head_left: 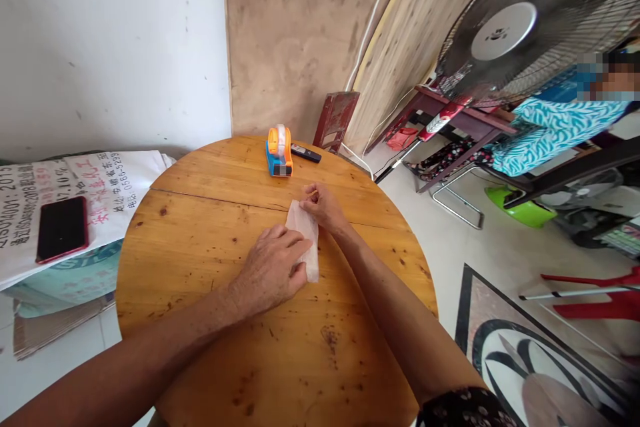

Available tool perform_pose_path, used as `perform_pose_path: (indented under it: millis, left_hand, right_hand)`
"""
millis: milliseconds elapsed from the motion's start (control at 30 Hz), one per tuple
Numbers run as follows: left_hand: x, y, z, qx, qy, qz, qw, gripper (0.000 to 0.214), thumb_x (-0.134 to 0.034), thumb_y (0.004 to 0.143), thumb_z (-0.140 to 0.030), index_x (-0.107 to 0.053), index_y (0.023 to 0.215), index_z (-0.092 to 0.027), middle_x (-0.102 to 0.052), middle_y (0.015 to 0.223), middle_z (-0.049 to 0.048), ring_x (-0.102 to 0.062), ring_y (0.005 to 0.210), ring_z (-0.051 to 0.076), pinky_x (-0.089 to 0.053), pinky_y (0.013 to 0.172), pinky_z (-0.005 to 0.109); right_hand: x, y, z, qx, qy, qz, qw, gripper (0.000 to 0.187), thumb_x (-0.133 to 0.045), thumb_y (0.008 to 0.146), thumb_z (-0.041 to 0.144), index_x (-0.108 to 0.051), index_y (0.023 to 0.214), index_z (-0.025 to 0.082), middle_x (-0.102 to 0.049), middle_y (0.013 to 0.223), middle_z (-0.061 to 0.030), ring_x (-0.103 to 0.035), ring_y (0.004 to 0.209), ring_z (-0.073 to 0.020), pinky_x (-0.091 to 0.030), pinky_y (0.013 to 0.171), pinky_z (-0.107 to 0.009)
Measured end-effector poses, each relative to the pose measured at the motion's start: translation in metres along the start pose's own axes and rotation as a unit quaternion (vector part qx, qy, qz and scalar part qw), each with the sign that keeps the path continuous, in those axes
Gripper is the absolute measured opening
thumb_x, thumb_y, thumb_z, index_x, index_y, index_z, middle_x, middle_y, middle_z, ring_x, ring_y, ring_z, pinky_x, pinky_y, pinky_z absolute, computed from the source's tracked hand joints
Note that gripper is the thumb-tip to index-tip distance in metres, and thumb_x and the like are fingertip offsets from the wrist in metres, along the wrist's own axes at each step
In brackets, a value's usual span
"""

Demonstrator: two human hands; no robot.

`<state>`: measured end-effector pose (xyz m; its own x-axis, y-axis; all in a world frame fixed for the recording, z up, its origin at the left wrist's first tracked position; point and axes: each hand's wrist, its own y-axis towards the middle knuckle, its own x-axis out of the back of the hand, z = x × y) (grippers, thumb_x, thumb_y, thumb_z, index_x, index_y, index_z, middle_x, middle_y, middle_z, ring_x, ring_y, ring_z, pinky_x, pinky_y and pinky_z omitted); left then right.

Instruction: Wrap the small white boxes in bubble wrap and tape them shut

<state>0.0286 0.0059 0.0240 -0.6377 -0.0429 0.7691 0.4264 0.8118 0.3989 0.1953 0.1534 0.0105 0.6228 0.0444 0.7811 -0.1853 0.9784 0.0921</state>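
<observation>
A narrow, flat packet in white, slightly see-through wrapping (311,260) lies lengthwise on a round wooden table (200,233). My left hand (273,260) rests across its left side, with fingers over the top and the thumb by the near end, holding it down. At the far end, my right hand (324,207) is closed in a pinch and touches the packet's upper right edge. What sits between those fingertips is too small to make out. Beyond both hands stands a blue and orange tape dispenser (279,159) with a roll of tape in it. Beside the dispenser is a black box cutter (306,153).
A red-edged phone (63,229) lies on printed white sacks (120,197) left of the table. A standing fan (505,30) is at the right, with a seated person in patterned blue clothing (540,140) behind it. A dark red wooden piece (336,121) stands behind the table.
</observation>
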Motion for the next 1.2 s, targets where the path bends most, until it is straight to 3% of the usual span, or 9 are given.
perform_pose_path:
  millis: [67,233,400,533,767,900,1100,1200]
  left_hand:
    - [-0.001,0.0,0.001,0.005,-0.008,0.01,1.0,0.027,-0.053,0.081,-0.012,-0.067,0.104,-0.018,-0.068,0.107,0.0082,-0.052,0.098,0.026,-0.046,0.091,0.042]
    - [-0.005,0.0,0.005,0.013,-0.022,0.004,1.0,0.034,-0.054,0.08,-0.012,-0.067,0.112,-0.017,-0.07,0.105,0.0081,-0.053,0.097,0.026,-0.047,0.089,0.04]
    - [-0.005,-0.002,0.007,-0.002,0.001,-0.017,1.0,0.033,-0.056,0.08,-0.014,-0.068,0.11,-0.018,-0.067,0.118,0.0088,-0.054,0.103,0.027,-0.048,0.092,0.042]
    - [-0.003,-0.002,0.006,-0.01,0.013,-0.006,1.0,0.032,-0.055,0.081,-0.015,-0.068,0.11,-0.016,-0.068,0.119,0.0088,-0.055,0.101,0.027,-0.049,0.091,0.042]
    - [0.0,0.002,0.003,0.015,0.005,0.015,1.0,0.033,-0.054,0.08,-0.013,-0.068,0.109,-0.018,-0.072,0.111,0.005,-0.055,0.093,0.025,-0.049,0.086,0.04]
    - [-0.001,0.002,0.004,0.02,-0.016,0.007,1.0,0.034,-0.054,0.078,-0.011,-0.068,0.108,-0.021,-0.071,0.112,0.0025,-0.055,0.094,0.024,-0.048,0.087,0.038]
    - [-0.004,-0.001,0.005,0.021,0.035,-0.039,0.998,0.028,-0.057,0.078,-0.018,-0.066,0.104,-0.019,-0.065,0.109,0.0085,-0.056,0.098,0.026,-0.046,0.088,0.041]
    - [-0.004,-0.004,0.003,0.062,0.063,-0.067,0.994,0.027,-0.06,0.075,-0.024,-0.06,0.102,-0.016,-0.061,0.099,0.0101,-0.055,0.097,0.029,-0.047,0.084,0.042]
  right_hand:
    - [0.0,0.0,0.001,-0.002,-0.004,-0.003,1.0,0.033,-0.063,0.071,0.023,-0.058,0.103,0.021,-0.063,0.073,0.0031,-0.054,0.067,-0.0148,-0.037,0.062,-0.026]
    - [-0.002,0.0,0.001,-0.005,-0.006,-0.008,1.0,0.024,-0.065,0.07,0.018,-0.062,0.094,0.021,-0.066,0.078,-0.0005,-0.058,0.072,-0.0179,-0.04,0.067,-0.03]
    - [-0.006,-0.002,0.001,0.004,0.018,-0.02,1.0,0.023,-0.063,0.069,0.016,-0.064,0.092,0.021,-0.066,0.077,-0.0009,-0.058,0.075,-0.0199,-0.042,0.072,-0.032]
    - [-0.005,-0.002,0.002,0.019,0.067,-0.038,0.997,0.025,-0.058,0.072,0.016,-0.062,0.096,0.02,-0.064,0.079,-0.0008,-0.057,0.076,-0.0181,-0.044,0.072,-0.031]
    - [0.01,-0.006,0.023,0.052,0.212,-0.037,0.975,0.027,-0.056,0.076,0.033,-0.057,0.099,0.019,-0.058,0.074,0.0012,-0.052,0.064,-0.0138,-0.041,0.059,-0.027]
    - [0.024,-0.02,0.04,0.09,0.315,-0.007,0.945,0.032,-0.064,0.072,0.04,-0.057,0.096,0.02,-0.055,0.072,0.0027,-0.048,0.063,-0.0124,-0.039,0.059,-0.026]
    - [0.046,-0.054,0.06,0.143,0.342,0.041,0.928,0.036,-0.071,0.072,0.043,-0.059,0.099,0.023,-0.051,0.074,0.0031,-0.048,0.066,-0.0122,-0.04,0.061,-0.026]
    - [0.05,-0.077,0.063,0.156,0.341,0.042,0.926,0.036,-0.071,0.076,0.042,-0.058,0.104,0.024,-0.052,0.076,0.0021,-0.05,0.069,-0.0137,-0.043,0.063,-0.027]
